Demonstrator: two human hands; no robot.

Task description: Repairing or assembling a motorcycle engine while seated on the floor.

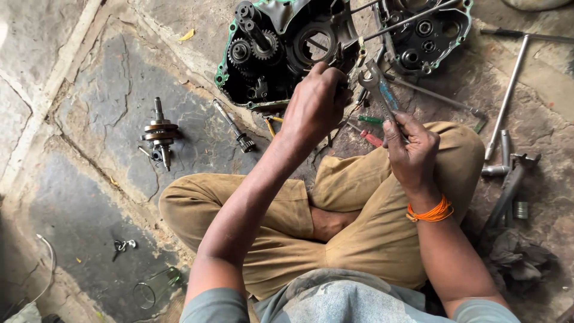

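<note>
I sit cross-legged on a stone floor. My left hand [314, 104] reaches forward to the near edge of an open engine crankcase half [281, 51] with gears inside; its fingers are closed on something small that I cannot make out. My right hand [411, 149] grips a metal spanner [378, 90] with a blue-marked handle, its open jaw pointing up toward the case. An orange band circles my right wrist. A second case half [427, 33] lies to the right of the first.
A crankshaft [159, 133] and a geared shaft [234, 127] lie on the floor at left. Screwdrivers with green and red handles [371, 128] rest by my knee. A long T-handle wrench [508, 90], sockets, a hammer-like tool [508, 188] and a dark rag lie at right.
</note>
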